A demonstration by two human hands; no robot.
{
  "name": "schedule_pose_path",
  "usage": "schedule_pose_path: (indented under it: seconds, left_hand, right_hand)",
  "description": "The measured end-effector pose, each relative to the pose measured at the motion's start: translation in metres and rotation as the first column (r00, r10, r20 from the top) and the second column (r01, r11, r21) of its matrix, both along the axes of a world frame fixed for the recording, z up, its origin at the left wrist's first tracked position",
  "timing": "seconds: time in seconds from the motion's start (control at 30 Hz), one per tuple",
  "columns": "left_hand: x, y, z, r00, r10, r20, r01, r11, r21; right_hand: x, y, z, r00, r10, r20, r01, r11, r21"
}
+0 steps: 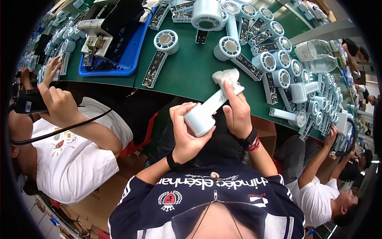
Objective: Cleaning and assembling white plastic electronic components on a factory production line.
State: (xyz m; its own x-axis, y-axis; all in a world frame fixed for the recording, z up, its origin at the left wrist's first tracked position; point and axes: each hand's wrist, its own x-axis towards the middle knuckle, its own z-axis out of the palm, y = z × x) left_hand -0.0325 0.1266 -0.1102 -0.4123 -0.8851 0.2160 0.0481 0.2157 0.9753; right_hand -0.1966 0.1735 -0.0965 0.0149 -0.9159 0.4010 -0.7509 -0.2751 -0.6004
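Note:
A pale blue handheld fan (199,120) is held tilted in front of my chest, at the near edge of the green table. My left hand (184,133) is closed around its round head. The handle points up and to the right. At the handle's far end, my right hand (238,111) has a crumpled white cloth (226,75) against the fan, with the fingers over the handle. Just past my hands, two fans with their circuit boards exposed lie on the table: one fan (166,42) at left, another fan (227,48) at right.
Many more fans (283,59) crowd the green table (191,71) at the right, near a clear plastic bottle (318,55). A blue tray (131,65) at left bears a black machine (119,30) and small dark screws. Co-workers sit on both sides; the left one holds a corded black tool (30,101).

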Motion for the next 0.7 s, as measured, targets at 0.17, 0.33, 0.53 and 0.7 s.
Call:
schedule_pose_path:
  seconds: [0.17, 0.33, 0.53, 0.7]
  left_hand:
    - [0.001, -0.011, 0.004, 0.992, -0.021, 0.125, 0.054, 0.961, -0.271]
    - [-0.003, -0.013, 0.014, 0.972, -0.068, 0.226, 0.177, 0.846, -0.502]
    - [-0.01, -0.009, 0.019, 0.951, -0.109, 0.29, 0.282, 0.692, -0.665]
    - [-0.013, -0.008, 0.018, 0.931, -0.157, 0.33, 0.364, 0.471, -0.803]
  right_hand:
    - [-0.017, 0.001, 0.003, 0.984, -0.045, 0.171, 0.035, 0.998, 0.061]
    - [-0.002, 0.019, 0.026, 0.997, 0.038, 0.061, -0.036, 0.999, -0.028]
    - [-0.029, 0.021, 0.007, 0.984, -0.14, 0.106, 0.143, 0.989, -0.026]
    - [-0.04, 0.023, -0.006, 0.985, -0.112, 0.135, 0.115, 0.993, -0.015]
